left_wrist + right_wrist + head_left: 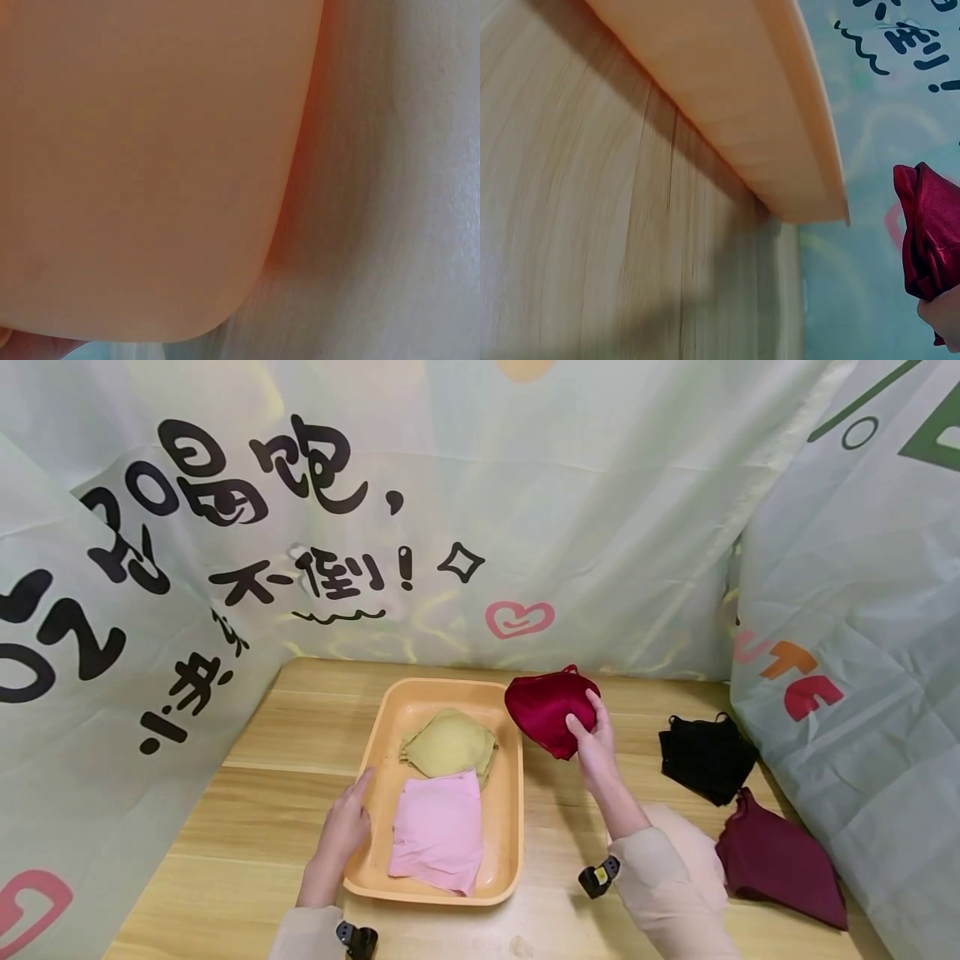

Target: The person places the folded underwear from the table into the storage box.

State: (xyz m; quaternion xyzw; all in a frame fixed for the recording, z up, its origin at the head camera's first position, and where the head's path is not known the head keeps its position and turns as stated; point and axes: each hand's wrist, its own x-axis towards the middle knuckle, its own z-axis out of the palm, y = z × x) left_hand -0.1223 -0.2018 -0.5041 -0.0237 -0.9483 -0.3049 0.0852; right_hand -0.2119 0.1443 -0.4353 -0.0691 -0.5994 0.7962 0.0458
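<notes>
A red satiny folded bra (551, 710), with a thin strap loop on top, hangs in the air just past the tray's right rim. My right hand (596, 747) pinches its right side, thumb in front; the right wrist view also catches part of the red cloth (934, 232). An orange plastic tray (504, 860) holds a folded yellow-green bra (450, 743) at the back and a folded pink garment (437, 831) in front. At the tray's left edge my left hand (347, 827) holds the rim, index finger extended; its lower fingers are hidden.
To the right on the wooden table (285, 810) lie a black strapped garment (708, 758) and a maroon folded garment (783, 864). A pale pink piece (686, 839) is partly covered by my right sleeve. Printed cloth walls (622, 527) enclose the back and sides.
</notes>
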